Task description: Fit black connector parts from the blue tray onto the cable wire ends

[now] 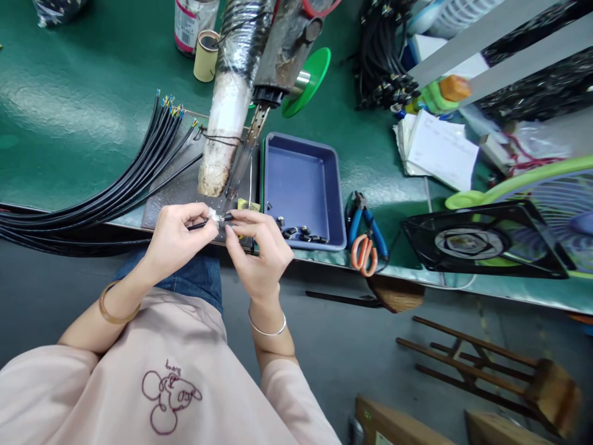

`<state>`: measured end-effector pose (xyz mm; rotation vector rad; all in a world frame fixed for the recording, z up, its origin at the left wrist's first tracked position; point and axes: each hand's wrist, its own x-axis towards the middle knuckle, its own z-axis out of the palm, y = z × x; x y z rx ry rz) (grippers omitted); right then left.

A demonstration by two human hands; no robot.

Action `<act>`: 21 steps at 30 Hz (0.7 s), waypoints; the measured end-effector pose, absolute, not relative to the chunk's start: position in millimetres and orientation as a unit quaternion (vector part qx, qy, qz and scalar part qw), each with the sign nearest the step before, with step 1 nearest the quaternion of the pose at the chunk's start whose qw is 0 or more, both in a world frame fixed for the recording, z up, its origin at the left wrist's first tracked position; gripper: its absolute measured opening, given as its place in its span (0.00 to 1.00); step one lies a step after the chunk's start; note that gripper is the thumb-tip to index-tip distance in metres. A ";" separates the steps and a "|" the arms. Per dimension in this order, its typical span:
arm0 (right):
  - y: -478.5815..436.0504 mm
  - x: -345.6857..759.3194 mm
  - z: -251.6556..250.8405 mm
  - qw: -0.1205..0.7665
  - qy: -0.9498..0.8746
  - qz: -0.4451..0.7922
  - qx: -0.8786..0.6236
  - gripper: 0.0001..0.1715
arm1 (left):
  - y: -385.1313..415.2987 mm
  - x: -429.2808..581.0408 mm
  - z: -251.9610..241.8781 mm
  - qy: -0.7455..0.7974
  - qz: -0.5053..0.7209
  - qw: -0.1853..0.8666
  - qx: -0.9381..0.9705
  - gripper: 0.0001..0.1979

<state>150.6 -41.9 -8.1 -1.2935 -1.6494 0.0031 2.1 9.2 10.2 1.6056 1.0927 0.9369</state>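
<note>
Between the fingers of my left hand point(178, 238) is a black cable point(198, 226), with something small and white at the fingertips. My right hand point(259, 247) pinches a small black connector point(227, 217) at the cable's end; whether the two parts are joined I cannot tell. Just beyond the hands, a soldering iron point(248, 142) in a holder points down beside a tube point(225, 117) wrapped in clear film. To the left lies a bundle of black cables point(134, 170) with stripped, coloured wire ends. Several small black connectors point(306, 235) lie in the blue tray point(336, 185) at right.
Blue-handled pliers point(365, 216) and orange-handled scissors point(364, 254) lie right of the tray. A black square fan point(486, 241) sits near the table edge. Papers point(440, 148) and a green solder reel point(310, 83) are farther back. A wooden stool point(546, 389) lies on the floor.
</note>
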 end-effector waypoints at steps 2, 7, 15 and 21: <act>-40.5 150.1 -8.0 0.500 -0.680 0.000 -0.536 0.08 | 9.6 2.3 10.6 0.447 0.384 0.468 0.658 0.08; -36.8 149.0 -7.4 0.511 -0.676 -0.007 -0.532 0.07 | 9.5 4.1 11.6 0.451 0.392 0.450 0.663 0.08; -35.9 147.1 -5.6 0.525 -0.667 -0.017 -0.528 0.08 | 8.8 5.2 14.0 0.447 0.398 0.434 0.673 0.09; -38.9 151.2 -5.4 0.520 -0.673 -0.010 -0.526 0.09 | 8.1 5.0 10.6 0.449 0.372 0.436 0.686 0.10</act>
